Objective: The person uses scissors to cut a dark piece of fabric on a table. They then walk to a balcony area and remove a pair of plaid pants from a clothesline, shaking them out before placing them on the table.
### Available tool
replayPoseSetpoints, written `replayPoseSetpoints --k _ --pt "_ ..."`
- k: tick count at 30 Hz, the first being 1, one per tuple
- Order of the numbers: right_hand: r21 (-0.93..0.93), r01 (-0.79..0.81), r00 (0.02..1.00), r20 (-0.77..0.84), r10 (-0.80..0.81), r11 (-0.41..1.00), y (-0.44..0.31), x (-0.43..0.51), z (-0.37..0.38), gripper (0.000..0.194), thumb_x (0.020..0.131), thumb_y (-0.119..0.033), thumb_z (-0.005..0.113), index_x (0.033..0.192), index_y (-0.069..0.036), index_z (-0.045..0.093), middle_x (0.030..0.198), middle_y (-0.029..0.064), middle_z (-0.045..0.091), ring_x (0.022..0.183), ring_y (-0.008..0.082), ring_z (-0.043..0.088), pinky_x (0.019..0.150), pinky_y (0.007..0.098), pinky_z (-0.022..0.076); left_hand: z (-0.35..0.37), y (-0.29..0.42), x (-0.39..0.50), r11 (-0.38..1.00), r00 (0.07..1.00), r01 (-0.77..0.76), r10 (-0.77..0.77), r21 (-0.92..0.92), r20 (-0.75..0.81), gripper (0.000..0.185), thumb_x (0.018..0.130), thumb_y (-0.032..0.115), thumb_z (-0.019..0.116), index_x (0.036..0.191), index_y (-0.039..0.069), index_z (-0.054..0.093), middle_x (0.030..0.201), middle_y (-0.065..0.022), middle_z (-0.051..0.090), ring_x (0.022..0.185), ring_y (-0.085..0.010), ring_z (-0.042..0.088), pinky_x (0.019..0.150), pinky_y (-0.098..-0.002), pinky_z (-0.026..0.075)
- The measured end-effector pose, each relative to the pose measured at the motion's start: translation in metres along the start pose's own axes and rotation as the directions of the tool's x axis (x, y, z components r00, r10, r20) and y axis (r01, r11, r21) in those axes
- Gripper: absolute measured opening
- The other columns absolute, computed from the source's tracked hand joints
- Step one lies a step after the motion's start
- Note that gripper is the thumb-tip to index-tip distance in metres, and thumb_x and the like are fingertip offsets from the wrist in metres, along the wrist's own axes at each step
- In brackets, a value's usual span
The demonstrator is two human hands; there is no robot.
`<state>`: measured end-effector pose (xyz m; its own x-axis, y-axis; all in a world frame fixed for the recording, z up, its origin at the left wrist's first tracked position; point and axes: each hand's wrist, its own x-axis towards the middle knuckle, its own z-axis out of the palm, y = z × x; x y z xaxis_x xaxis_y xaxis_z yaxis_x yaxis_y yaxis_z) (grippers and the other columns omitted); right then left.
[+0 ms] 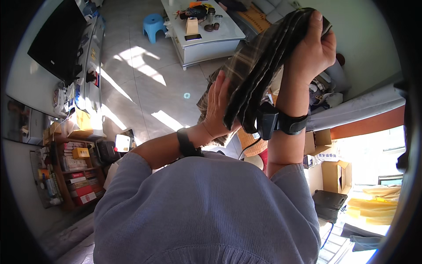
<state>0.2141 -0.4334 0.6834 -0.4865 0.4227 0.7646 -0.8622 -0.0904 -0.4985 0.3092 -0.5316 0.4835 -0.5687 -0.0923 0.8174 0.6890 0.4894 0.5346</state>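
A folded brown plaid cloth (245, 62), probably a garment, with dark inner layers showing along its edge, hangs slantwise in front of me. Its upper end is pinched in my right hand (321, 49), thumb on top and fingers curled beneath. Lower down, my left hand (217, 102) holds the near end, its fingers stretched along the plaid side and its thumb mostly hidden by the folds. Both wrists wear black straps, and a black box-shaped device (267, 120) sits on the right one.
Beyond the cloth stands a white coffee table (227, 31) bearing a phone (193, 37) and other items. A blue plastic stool (154, 26) is beside it. A television (57, 39) and bookshelf (77, 171) line the left; cardboard boxes (336, 176) and a black case (329, 203) stand right.
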Motion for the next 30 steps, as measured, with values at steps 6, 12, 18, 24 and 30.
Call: replayPoseSetpoints --k 6,12,18,24,30 --pt "0.128 -0.061 0.997 -0.042 0.066 0.990 -0.003 0.011 -0.019 0.014 0.087 -0.013 0.061 0.087 0.001 0.062 0.080 0.0018 0.063 0.068 0.0071 0.055 0.063 0.0188 0.0449 -0.043 -0.016 0.028 0.661 0.874 0.364 -0.486 -0.656 -0.005 0.046 0.089 0.021 0.057 0.124 -0.002 0.039 0.121 -0.0104 0.046 0.109 -0.0163 0.047 0.093 -0.0279 0.038" --pt "0.105 -0.116 0.987 0.123 0.103 0.988 -0.002 0.013 -0.033 0.017 0.087 -0.014 0.062 0.094 0.002 0.063 0.086 0.0011 0.063 0.078 0.0065 0.054 0.073 0.0193 0.0426 -0.050 -0.050 0.072 0.516 0.786 0.482 -0.612 -0.708 0.089 0.033 0.085 0.017 0.065 0.110 -0.002 0.054 0.098 -0.0028 0.060 0.088 -0.0084 0.053 0.079 -0.0223 0.043" --pt "-0.011 -0.274 0.936 0.224 0.270 0.962 0.022 0.046 -0.084 0.026 0.089 -0.018 0.058 0.108 0.000 0.060 0.102 0.0033 0.061 0.091 0.0104 0.055 0.081 0.0225 0.0432 -0.114 -0.094 0.166 0.661 0.916 0.326 -0.397 -0.676 0.054 0.031 0.088 0.022 0.058 0.111 0.001 0.056 0.106 -0.0084 0.062 0.097 -0.0194 0.059 0.088 -0.0346 0.045" --pt "-0.160 -0.466 0.865 0.123 0.486 0.870 0.024 0.063 -0.116 0.026 0.093 -0.022 0.052 0.112 -0.005 0.056 0.107 0.0024 0.060 0.097 0.0132 0.056 0.080 0.0272 0.0470 -0.125 -0.009 0.215 0.593 0.729 0.683 -0.589 -0.427 0.348 0.032 0.083 0.024 0.066 0.103 -0.001 0.062 0.091 -0.0055 0.065 0.080 -0.0137 0.061 0.071 -0.0249 0.048" --pt "-0.214 -0.547 0.799 0.154 0.581 0.809 0.027 0.073 -0.141 0.029 0.094 -0.029 0.049 0.110 -0.005 0.056 0.100 0.0023 0.062 0.084 0.0120 0.059 0.070 0.0247 0.0474 -0.114 -0.009 0.216 0.481 0.762 0.630 -0.534 -0.609 0.367 0.029 0.085 0.021 0.063 0.104 0.000 0.061 0.096 -0.0063 0.065 0.084 -0.0153 0.062 0.075 -0.0273 0.049"
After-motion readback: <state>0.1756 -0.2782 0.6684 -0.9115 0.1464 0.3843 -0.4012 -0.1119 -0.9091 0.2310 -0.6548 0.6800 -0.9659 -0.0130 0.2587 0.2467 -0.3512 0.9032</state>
